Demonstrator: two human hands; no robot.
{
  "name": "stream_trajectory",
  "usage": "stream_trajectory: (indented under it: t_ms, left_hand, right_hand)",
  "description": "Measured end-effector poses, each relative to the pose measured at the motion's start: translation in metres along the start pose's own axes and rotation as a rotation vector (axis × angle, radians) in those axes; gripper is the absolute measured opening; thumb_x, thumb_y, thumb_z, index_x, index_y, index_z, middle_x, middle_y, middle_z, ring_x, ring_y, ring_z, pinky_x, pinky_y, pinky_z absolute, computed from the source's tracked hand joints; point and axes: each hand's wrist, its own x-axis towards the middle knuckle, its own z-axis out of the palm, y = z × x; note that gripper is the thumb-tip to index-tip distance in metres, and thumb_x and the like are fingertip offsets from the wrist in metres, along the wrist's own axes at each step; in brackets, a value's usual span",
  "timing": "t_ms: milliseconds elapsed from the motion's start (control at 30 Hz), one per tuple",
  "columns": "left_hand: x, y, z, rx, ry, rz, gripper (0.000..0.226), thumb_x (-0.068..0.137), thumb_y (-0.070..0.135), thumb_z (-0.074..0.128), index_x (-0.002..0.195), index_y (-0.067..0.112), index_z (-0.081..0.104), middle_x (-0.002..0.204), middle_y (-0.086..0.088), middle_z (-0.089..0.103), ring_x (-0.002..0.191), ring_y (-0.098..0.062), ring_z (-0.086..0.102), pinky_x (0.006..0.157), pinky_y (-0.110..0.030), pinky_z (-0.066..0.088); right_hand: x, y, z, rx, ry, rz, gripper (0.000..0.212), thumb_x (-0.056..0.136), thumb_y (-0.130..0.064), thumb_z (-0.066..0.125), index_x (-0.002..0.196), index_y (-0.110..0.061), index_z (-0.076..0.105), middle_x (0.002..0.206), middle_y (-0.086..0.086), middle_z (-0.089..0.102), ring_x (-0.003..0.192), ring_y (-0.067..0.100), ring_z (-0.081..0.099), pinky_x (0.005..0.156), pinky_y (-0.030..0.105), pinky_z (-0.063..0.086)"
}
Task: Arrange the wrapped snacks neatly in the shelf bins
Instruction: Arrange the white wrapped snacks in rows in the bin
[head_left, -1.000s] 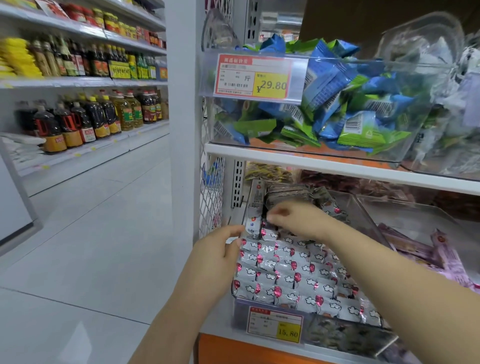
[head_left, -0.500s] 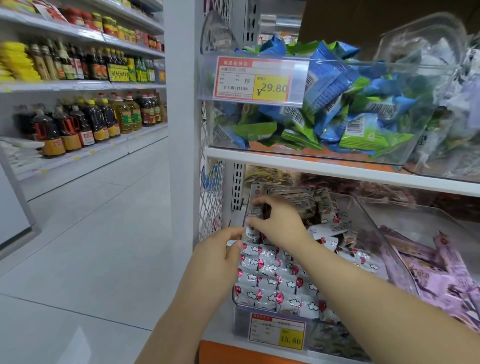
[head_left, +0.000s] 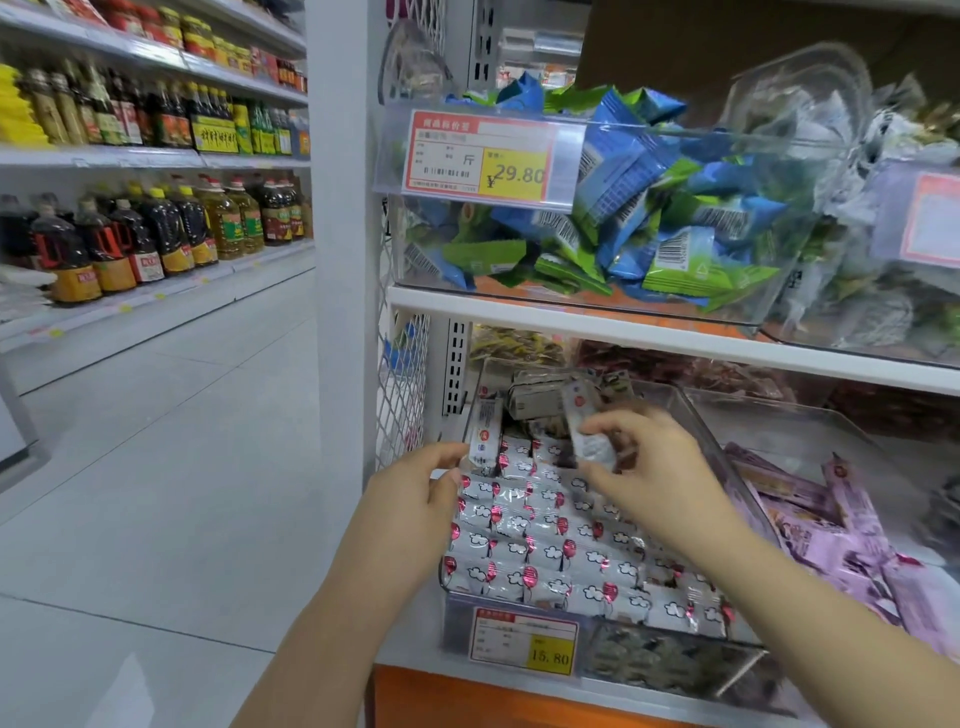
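Both hands are apart at the lower clear bin (head_left: 724, 457). My right hand (head_left: 654, 467) pinches one wrapped snack (head_left: 587, 426) between thumb and fingertips, above the bin's rear half. It is a flat, glossy white oblong, its long axis near upright, the top end leaning away from me and toward my left hand (head_left: 415, 499). That hand's curled fingertips touch the lower end of an upright packet (head_left: 485, 434) standing against the bin's wall; whether they grip it I cannot tell. Beneath both hands, balloon-print packets (head_left: 519, 551), shiny white film with red marks, lie flat in rows, filling the bin. A price tag (head_left: 524, 642) is on its front, nearest my wrists. Purple packets (head_left: 831, 535) lie loose outboard of my right hand. Above both hands, an upper bin (head_left: 779, 291) of clear plastic holds heaped blue and green packets (head_left: 623, 208), pillow-shaped.
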Motion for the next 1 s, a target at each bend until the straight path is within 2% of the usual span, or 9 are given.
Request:
stream_trajectory:
  t_ms: [67,167,300,433,567,700,833,933,1000]
  left_hand:
    - [-0.001,0.0,0.0,-0.005,0.0,0.002,0.031,0.097,0.02,0.045,0.125,0.032,0.054,0.114,0.015,0.059,0.085,0.003,0.057,0.058,0.0,0.037]
    - [-0.003,0.001,0.0,-0.007,-0.002,0.001,0.03,0.097,0.019,0.046,0.123,0.031,0.055,0.104,0.017,0.059,0.074,0.003,0.056,0.055,0.002,0.038]
    - [-0.003,0.002,0.0,0.003,-0.008,-0.005,0.03,0.097,0.02,0.045,0.123,0.031,0.056,0.104,0.015,0.06,0.077,0.004,0.057,0.054,0.001,0.038]
    - [-0.003,0.004,0.0,-0.003,-0.015,-0.007,0.03,0.097,0.019,0.045,0.123,0.03,0.056,0.102,0.016,0.057,0.076,0.005,0.055,0.056,0.003,0.037]
    - [-0.003,0.003,0.0,-0.022,-0.018,-0.016,0.03,0.097,0.018,0.046,0.122,0.029,0.056,0.095,0.02,0.058,0.072,0.002,0.056,0.055,0.003,0.037]
    - [-0.002,0.004,0.0,-0.048,-0.031,-0.028,0.028,0.097,0.018,0.046,0.118,0.034,0.056,0.09,0.02,0.06,0.06,0.004,0.056,0.052,-0.005,0.041]
    - [-0.001,0.002,-0.001,-0.049,-0.042,-0.021,0.028,0.096,0.019,0.047,0.119,0.031,0.057,0.105,0.013,0.065,0.084,-0.003,0.063,0.065,-0.008,0.044]
    - [-0.001,0.001,-0.003,-0.031,-0.042,-0.002,0.029,0.097,0.02,0.046,0.121,0.032,0.056,0.11,0.015,0.061,0.083,0.002,0.058,0.063,0.0,0.039]
    - [-0.001,0.0,-0.004,-0.032,-0.041,0.012,0.03,0.097,0.021,0.046,0.122,0.033,0.055,0.107,0.02,0.057,0.08,0.009,0.054,0.062,0.003,0.037]
  right_hand:
    - [-0.013,0.016,-0.019,-0.121,-0.015,0.011,0.029,0.077,-0.017,0.072,0.104,-0.025,0.066,0.105,-0.006,0.047,0.08,0.004,0.048,0.072,0.012,0.033]
    - [-0.031,0.033,-0.04,-0.253,-0.048,0.027,0.03,0.076,-0.02,0.074,0.105,-0.023,0.066,0.11,-0.007,0.047,0.081,0.005,0.051,0.078,0.019,0.037]
    - [-0.046,0.035,-0.053,-0.456,-0.196,0.028,0.032,0.079,-0.032,0.066,0.11,-0.031,0.062,0.121,-0.011,0.051,0.101,0.012,0.055,0.09,0.03,0.042]
    - [-0.045,0.022,-0.057,-0.579,-0.282,-0.007,0.033,0.083,-0.043,0.058,0.116,-0.039,0.056,0.126,-0.02,0.046,0.116,0.009,0.047,0.095,0.03,0.033]
    - [-0.027,0.0,-0.048,-0.495,-0.257,-0.06,0.034,0.083,-0.042,0.059,0.117,-0.038,0.056,0.123,-0.015,0.052,0.115,0.013,0.049,0.096,0.033,0.037]
    - [0.003,-0.03,-0.012,-0.168,-0.341,-0.111,0.033,0.086,-0.033,0.061,0.118,-0.031,0.058,0.123,-0.008,0.054,0.11,0.011,0.053,0.093,0.032,0.046]
    - [0.033,-0.045,0.034,-0.097,-0.386,-0.164,0.044,0.087,-0.027,0.06,0.13,-0.024,0.05,0.129,0.0,0.052,0.115,0.016,0.051,0.091,0.026,0.041]
    - [0.048,-0.045,0.056,-0.081,-0.429,-0.105,0.053,0.089,-0.023,0.057,0.139,-0.017,0.039,0.14,0.005,0.046,0.124,0.02,0.046,0.097,0.026,0.038]
    - [0.053,-0.045,0.062,-0.007,-0.443,-0.042,0.06,0.088,-0.021,0.058,0.142,-0.016,0.032,0.142,0.007,0.044,0.115,0.018,0.053,0.089,0.021,0.041]
